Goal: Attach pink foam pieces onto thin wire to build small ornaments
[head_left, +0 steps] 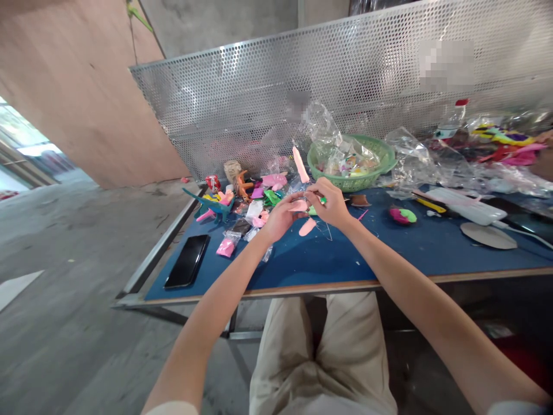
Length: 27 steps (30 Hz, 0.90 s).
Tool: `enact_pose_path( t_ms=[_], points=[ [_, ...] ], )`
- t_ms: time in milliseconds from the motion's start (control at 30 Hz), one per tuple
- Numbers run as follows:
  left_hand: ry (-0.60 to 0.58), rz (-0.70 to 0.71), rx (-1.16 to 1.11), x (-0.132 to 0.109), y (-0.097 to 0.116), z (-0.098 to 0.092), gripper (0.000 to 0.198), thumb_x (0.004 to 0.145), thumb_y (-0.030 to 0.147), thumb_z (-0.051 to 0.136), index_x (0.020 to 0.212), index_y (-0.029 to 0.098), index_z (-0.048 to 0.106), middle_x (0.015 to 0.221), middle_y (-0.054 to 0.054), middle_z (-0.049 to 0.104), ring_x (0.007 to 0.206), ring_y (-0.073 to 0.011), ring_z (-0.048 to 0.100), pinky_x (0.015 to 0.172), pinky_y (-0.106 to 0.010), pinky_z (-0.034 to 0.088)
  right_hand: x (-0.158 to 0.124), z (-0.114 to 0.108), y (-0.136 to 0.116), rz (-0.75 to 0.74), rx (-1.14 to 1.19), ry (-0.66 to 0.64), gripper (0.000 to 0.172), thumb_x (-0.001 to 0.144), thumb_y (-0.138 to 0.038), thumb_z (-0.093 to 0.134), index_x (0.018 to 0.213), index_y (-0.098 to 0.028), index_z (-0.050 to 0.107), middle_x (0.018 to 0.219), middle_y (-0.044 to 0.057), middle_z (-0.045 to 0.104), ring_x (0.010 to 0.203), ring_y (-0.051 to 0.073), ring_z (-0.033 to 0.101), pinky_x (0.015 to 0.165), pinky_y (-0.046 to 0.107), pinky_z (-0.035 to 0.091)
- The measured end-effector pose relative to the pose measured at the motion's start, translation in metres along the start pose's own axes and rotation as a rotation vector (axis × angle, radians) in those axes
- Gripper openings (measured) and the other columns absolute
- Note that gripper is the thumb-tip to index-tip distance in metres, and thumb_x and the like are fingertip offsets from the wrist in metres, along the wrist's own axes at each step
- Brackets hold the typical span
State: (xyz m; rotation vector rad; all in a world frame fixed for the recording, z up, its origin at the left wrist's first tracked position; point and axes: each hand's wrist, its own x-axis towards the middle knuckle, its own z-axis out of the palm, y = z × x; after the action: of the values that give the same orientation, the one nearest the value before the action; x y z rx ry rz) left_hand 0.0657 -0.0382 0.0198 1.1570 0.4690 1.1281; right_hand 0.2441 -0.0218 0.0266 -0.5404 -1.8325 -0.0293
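A person's left hand (280, 219) holds a pale pink piece (298, 206) in its grip above a blue bench (328, 262), the right hand (330, 202) bent close beside it, though whether that grip holds anything cannot be told. A green basket (352, 183) stands beyond them; a black phone (187, 261) lies at left.

Bare forearms (233, 288) stretched forward, left hand (282, 218) and right hand (329, 200) close together, fingers (316, 188) bent
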Motion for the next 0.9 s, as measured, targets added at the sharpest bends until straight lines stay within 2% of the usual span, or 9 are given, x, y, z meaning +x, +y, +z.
enact_pose_path(
  t_ms=[100, 267, 367, 600, 767, 900],
  points=[
    [-0.010, -0.003, 0.006, 0.000, -0.001, -0.001, 0.035, 0.076, 0.034, 0.081, 0.108, 0.019, 0.078, 0.103, -0.006, 0.078, 0.094, -0.0208, 0.074, 0.089, -0.035, 0.059, 0.001, -0.001, 0.000, -0.023, 0.002, 0.011, 0.020, 0.105, -0.030, 0.055, 0.087, -0.024, 0.062, 0.074, 0.001, 0.053, 0.074, 0.019, 0.050, 0.068, 0.034, 0.042],
    [0.054, 0.003, 0.120, 0.004, -0.010, -0.008, 0.043, 0.073, 0.055, 0.088, 0.091, 0.017, 0.080, 0.095, -0.007, 0.079, 0.093, -0.0265, 0.078, 0.098, -0.045, 0.059, 0.002, -0.003, 0.002, -0.034, -0.011, -0.015, 0.020, 0.104, -0.030, 0.055, 0.087, -0.023, 0.062, 0.076, 0.002, 0.053, 0.076, 0.019, 0.051, 0.070, 0.034, 0.043],
    [0.045, -0.018, 0.146, 0.003, -0.012, -0.009, 0.045, 0.069, 0.054, 0.092, 0.090, 0.016, 0.081, 0.096, -0.007, 0.080, 0.097, -0.0273, 0.079, 0.100, -0.046, 0.060, 0.002, -0.004, 0.004, -0.032, -0.027, -0.039, 0.019, 0.104, -0.029, 0.056, 0.086, -0.023, 0.062, 0.075, 0.002, 0.052, 0.076, 0.019, 0.051, 0.071, 0.035, 0.043],
    [0.077, -0.068, 0.159, 0.002, -0.011, -0.008, 0.049, 0.070, 0.056, 0.091, 0.094, 0.015, 0.082, 0.099, -0.009, 0.081, 0.096, -0.0273, 0.080, 0.101, -0.048, 0.062, 0.001, -0.005, 0.006, -0.014, -0.025, -0.074, 0.017, 0.103, -0.028, 0.057, 0.088, -0.022, 0.064, 0.078, 0.002, 0.055, 0.077, 0.019, 0.052, 0.072, 0.034, 0.044],
    [0.076, -0.084, 0.207, 0.002, -0.013, -0.006, 0.045, 0.075, 0.053, 0.089, 0.096, 0.014, 0.081, 0.090, -0.007, 0.080, 0.095, -0.0253, 0.080, 0.105, -0.048, 0.061, 0.001, -0.005, 0.006, -0.006, -0.016, -0.099, 0.020, 0.102, -0.030, 0.057, 0.085, -0.022, 0.065, 0.076, 0.002, 0.057, 0.076, 0.018, 0.053, 0.071, 0.034, 0.044],
    [0.098, -0.080, 0.173, 0.001, -0.010, -0.003, 0.043, 0.080, 0.056, 0.084, 0.092, 0.015, 0.081, 0.092, -0.008, 0.081, 0.094, -0.0255, 0.081, 0.104, -0.046, 0.061, 0.002, -0.007, 0.005, 0.058, 0.059, -0.065, 0.023, 0.102, -0.034, 0.059, 0.083, -0.021, 0.066, 0.076, 0.001, 0.059, 0.070, 0.016, 0.052, 0.065, 0.032, 0.041]
  ],
)
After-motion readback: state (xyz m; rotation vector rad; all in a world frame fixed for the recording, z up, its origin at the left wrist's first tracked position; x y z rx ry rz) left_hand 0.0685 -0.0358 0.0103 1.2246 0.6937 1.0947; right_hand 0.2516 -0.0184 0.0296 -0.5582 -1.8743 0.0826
